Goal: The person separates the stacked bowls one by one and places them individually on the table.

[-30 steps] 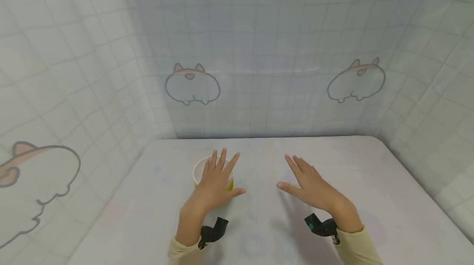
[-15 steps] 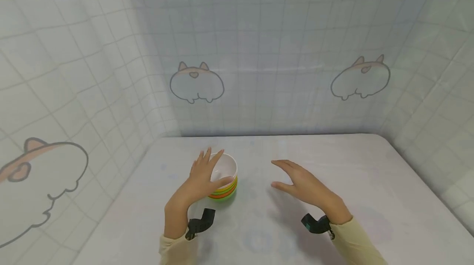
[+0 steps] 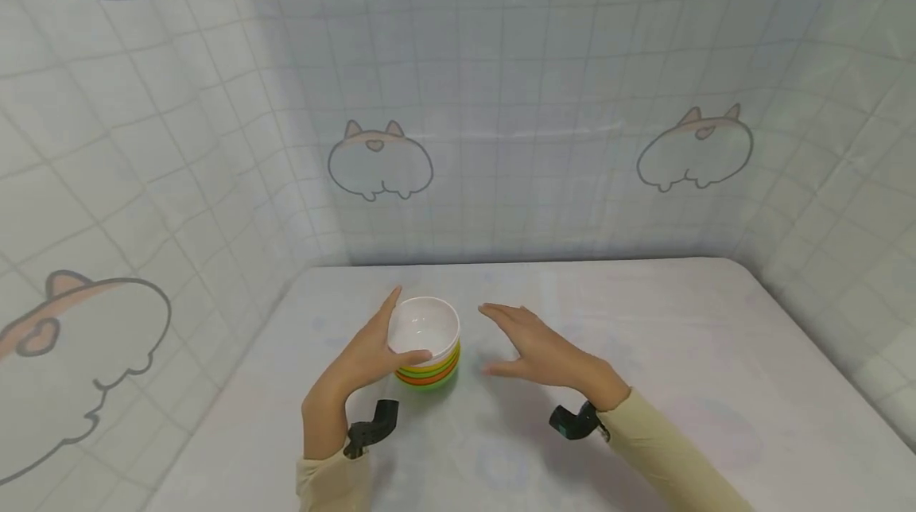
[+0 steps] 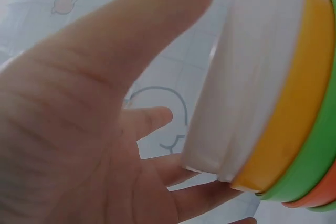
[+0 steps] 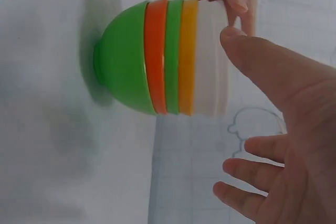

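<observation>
A stack of nested bowls [image 3: 428, 371] stands upright on the table, left of the middle. White bowls are uppermost, the top white bowl [image 3: 424, 327] showing its bare inside; yellow, green and orange ones sit beneath, with a green bowl [image 5: 123, 59] lowest. My left hand [image 3: 368, 354] is spread at the stack's left side, thumb by the near rim and fingers by the far side. Whether those fingers touch the bowls I cannot tell. To the right, my right hand [image 3: 540, 351] hovers with thumb and fingers parted, holding nothing, a gap between it and the stack.
The pale table [image 3: 644, 337] is bounded by a hanging grid-patterned cloth [image 3: 529, 162] printed with cartoon animals at the back and both sides. A dark wrist camera [image 3: 372, 426] sits on the left wrist, another dark camera [image 3: 575, 421] on the right.
My left hand has shifted left from over the stack to its side, uncovering the bowls. My right hand has moved left, closer to the stack.
</observation>
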`<state>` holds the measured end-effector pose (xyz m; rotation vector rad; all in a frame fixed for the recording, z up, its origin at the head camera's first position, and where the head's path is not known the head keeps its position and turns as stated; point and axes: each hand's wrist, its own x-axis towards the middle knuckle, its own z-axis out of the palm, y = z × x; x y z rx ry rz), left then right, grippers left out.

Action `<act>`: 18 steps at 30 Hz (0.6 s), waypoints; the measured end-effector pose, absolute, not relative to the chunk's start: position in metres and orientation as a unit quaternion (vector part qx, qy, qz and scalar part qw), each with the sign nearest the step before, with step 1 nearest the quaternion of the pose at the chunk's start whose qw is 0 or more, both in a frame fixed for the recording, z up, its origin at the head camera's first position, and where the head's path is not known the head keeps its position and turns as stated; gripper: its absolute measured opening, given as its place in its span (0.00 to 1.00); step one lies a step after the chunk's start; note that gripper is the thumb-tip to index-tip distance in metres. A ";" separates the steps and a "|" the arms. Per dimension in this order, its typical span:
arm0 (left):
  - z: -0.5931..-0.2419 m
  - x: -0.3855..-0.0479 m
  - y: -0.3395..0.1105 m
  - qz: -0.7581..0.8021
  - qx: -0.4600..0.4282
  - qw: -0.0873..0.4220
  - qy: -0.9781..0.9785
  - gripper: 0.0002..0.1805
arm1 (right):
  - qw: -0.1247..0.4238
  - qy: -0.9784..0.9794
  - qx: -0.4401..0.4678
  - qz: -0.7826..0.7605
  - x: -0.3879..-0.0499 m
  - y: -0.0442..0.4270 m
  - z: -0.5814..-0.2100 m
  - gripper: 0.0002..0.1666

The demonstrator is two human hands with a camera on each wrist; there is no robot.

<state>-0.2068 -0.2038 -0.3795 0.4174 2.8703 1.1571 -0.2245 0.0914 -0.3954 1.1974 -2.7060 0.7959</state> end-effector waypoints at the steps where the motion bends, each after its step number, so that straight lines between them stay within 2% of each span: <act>1: -0.380 -0.207 -0.204 0.373 0.132 0.013 0.918 0.64 | 0.028 -0.882 0.394 0.256 -0.227 0.087 -0.395 0.54; 7: -0.381 -0.205 -0.206 0.408 0.142 0.032 0.901 0.66 | -0.023 -0.888 0.395 0.235 -0.243 0.059 -0.391 0.63; 14: -0.385 -0.204 -0.208 0.417 0.131 0.047 0.898 0.68 | -0.026 -0.885 0.406 0.226 -0.254 0.036 -0.383 0.71; 18: -0.386 -0.203 -0.208 0.422 0.122 0.050 0.897 0.65 | -0.050 -0.886 0.390 0.245 -0.256 0.028 -0.380 0.74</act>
